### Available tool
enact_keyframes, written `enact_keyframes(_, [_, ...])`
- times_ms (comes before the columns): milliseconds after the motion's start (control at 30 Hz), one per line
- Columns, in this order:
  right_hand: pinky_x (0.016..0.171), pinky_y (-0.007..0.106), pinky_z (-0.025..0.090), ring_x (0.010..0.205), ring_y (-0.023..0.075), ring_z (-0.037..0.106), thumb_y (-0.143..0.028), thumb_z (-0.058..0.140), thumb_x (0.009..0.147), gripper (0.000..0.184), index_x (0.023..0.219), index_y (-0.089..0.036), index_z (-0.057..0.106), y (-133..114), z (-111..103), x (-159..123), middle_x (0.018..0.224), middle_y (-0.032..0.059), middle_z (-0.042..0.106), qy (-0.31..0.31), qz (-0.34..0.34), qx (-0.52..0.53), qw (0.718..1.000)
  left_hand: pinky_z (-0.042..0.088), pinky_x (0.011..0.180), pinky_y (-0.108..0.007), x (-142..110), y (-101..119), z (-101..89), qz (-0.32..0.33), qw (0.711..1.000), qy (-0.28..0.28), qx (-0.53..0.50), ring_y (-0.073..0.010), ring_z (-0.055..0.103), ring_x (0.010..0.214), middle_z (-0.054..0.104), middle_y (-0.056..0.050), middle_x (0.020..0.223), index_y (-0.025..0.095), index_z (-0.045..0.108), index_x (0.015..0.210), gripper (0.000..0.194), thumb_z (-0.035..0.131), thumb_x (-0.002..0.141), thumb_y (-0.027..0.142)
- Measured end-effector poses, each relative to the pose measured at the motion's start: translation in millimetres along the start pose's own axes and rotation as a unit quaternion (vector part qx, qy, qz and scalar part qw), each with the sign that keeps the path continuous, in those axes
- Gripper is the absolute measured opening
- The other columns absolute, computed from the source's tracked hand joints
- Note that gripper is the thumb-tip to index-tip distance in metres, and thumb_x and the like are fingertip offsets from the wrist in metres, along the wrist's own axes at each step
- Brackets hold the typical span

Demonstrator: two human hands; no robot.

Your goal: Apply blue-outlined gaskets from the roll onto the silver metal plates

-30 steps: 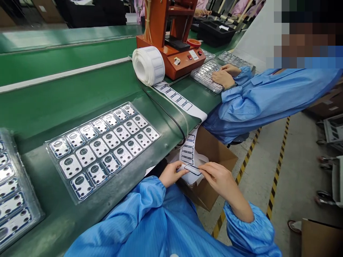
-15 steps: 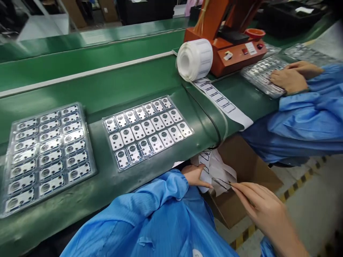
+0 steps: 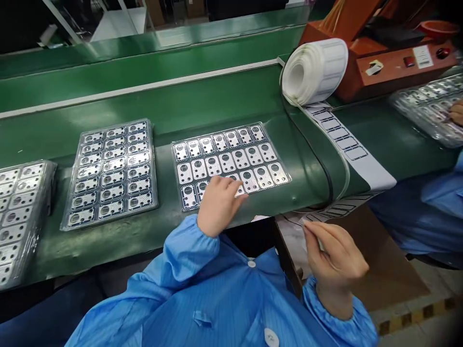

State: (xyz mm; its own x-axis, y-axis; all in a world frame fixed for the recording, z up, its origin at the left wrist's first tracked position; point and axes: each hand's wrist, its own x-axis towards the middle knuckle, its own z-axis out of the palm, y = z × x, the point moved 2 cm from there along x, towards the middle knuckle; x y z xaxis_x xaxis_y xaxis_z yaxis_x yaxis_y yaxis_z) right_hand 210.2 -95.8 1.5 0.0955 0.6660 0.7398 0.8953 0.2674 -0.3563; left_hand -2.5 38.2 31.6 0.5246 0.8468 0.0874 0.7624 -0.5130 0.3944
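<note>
A pale label sliver [image 3: 319, 242] is pinched by the right hand [image 3: 334, 260], fingers clamped on it, long axis toward 12 o'clock. The left hand [image 3: 219, 205] is laid on a plastic tray [image 3: 231, 130] at 10 o'clock, fingers apart; since the earlier frame, the hands have been separated.
</note>
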Motion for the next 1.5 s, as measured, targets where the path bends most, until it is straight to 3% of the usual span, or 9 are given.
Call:
enact_keyframes(100, [0.075,0.034,0.057,0.078,0.0179,0.069,-0.007,0.069,0.083,0.033,0.109,-0.027,0.07,-13.0,18.5,8.2,0.087,0.0024,0.073,-0.028,-0.023,0.047,0.998,0.043,0.096,-0.046,12.5,-17.6,5.6,-0.088,0.992,0.023,0.092,-0.034,0.048,0.117,0.058,-0.016,0.128,0.013,0.055,0.133,0.057,0.062,0.089,0.048])
enact_keyframes(200, [0.074,0.033,0.057,0.077,0.0173,0.07,-0.009,0.067,0.085,0.028,0.107,-0.026,0.071,-21.7,29.0,8.9,0.086,0.0022,0.073,-0.037,-0.019,0.087,0.995,0.044,0.093,-0.046,16.6,-20.9,14.1,-0.11,0.986,0.02,0.122,-0.0346,0.047,0.117,0.057,-0.016,0.128,0.015,0.056,0.132,0.059,0.064,0.087,0.052])
enact_keyframes(400, [0.073,0.034,0.059,0.078,0.0184,0.071,-0.009,0.068,0.085,0.029,0.108,-0.026,0.07,-22.0,34.2,0.2,0.088,0.0031,0.074,-0.014,0.015,0.08,0.997,0.042,0.096,-0.044,12.9,-15.4,14.3,-0.086,0.989,0.036,0.113,-0.0329,0.044,0.123,0.055,-0.012,0.133,0.02,0.061,0.121,0.038,0.065,0.089,0.041])
enact_keyframes(567, [0.07,0.032,0.06,0.076,0.0181,0.072,-0.008,0.068,0.085,0.024,0.102,-0.024,0.07,-21.3,32.1,1.1,0.085,0.0025,0.074,0.013,0.032,0.053,0.998,0.039,0.1,-0.049,12.0,-19.5,15.4,-0.112,0.985,0.029,0.124,-0.0377,0.04,0.129,0.05,-0.016,0.142,0.018,0.049,0.14,0.064,0.064,0.087,0.051])
enact_keyframes(767, [0.071,0.033,0.061,0.076,0.019,0.072,-0.013,0.069,0.086,0.018,0.1,-0.024,0.07,-21.3,32.5,-1.2,0.086,0.0027,0.075,0.008,0.043,0.047,0.998,0.038,0.101,-0.048,10.8,-17.3,15.3,-0.091,0.988,0.019,0.126,-0.0361,0.039,0.131,0.052,-0.012,0.142,0.021,0.058,0.129,0.046,0.063,0.09,0.045])
enact_keyframes(933, [0.071,0.032,0.06,0.076,0.0188,0.072,-0.012,0.071,0.084,0.018,0.098,-0.023,0.071,-19.9,33.1,-3.2,0.085,0.0027,0.075,0.013,0.045,0.061,0.997,0.034,0.105,-0.054,9.9,-19.1,15.7,-0.115,0.985,0.017,0.124,-0.0388,0.036,0.135,0.046,-0.014,0.148,0.02,0.049,0.141,0.064,0.062,0.088,0.053])
enact_keyframes(1167, [0.069,0.031,0.06,0.075,0.0187,0.072,-0.008,0.074,0.08,0.023,0.099,-0.021,0.072,-18.4,35.0,-1.9,0.085,0.0022,0.075,0.032,0.035,0.077,0.996,0.038,0.102,-0.049,11.0,-19.6,17.4,-0.1,0.986,0.02,0.132,-0.0362,0.038,0.133,0.05,-0.011,0.146,0.02,0.059,0.125,0.046,0.061,0.09,0.05])
enact_keyframes(1367, [0.068,0.03,0.059,0.074,0.0174,0.071,-0.001,0.075,0.075,0.033,0.101,-0.021,0.072,-17.2,35.4,-0.9,0.085,0.002,0.074,0.041,0.023,0.09,0.995,0.039,0.101,-0.046,9.0,-19.5,15.0,-0.082,0.987,0.019,0.137,-0.0346,0.042,0.13,0.053,-0.014,0.141,0.016,0.046,0.142,0.068,0.061,0.088,0.055])
enact_keyframes(1500, [0.067,0.03,0.059,0.073,0.0176,0.071,-0.001,0.075,0.075,0.031,0.1,-0.02,0.073,-13.3,33.8,-1.1,0.084,0.0022,0.074,0.044,0.029,0.092,0.994,0.037,0.103,-0.05,11.0,-21.2,9.5,-0.083,0.985,-0.017,0.149,-0.037,0.041,0.131,0.052,-0.015,0.143,0.015,0.053,0.136,0.062,0.062,0.088,0.054])
